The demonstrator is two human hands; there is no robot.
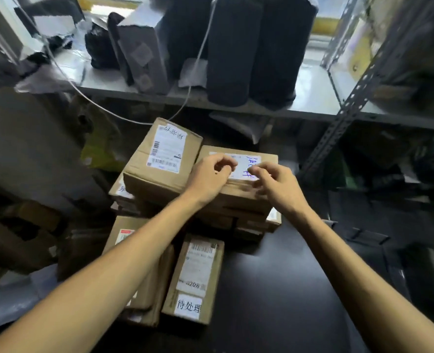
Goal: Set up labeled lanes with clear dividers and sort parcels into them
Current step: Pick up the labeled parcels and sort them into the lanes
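**Fixing a lane label to the top box (pixel 236 192) of the parcel stack.**
Above and behind that box runs the metal shelf (pixel 312 108). To its right the dark tabletop (pixel 274 289) shows open surface, probably your best room to move. A second parcel (pixel 159 159) butts against its left edge. On its lid lies the handwritten label (pixel 246 164), face-up, presumably so the lane can be read. Your left hand (pixel 208 177) and right hand (pixel 279 187), apart, curl their fingers at the label's left and lower-right edges; whether they are pinching or pressing cannot be told.

I saw a grey shelf (pixel 315 98) ahead, a white cable (pixel 139 122) drooping below its edge, and a perforated post (pixel 353 100) at right.
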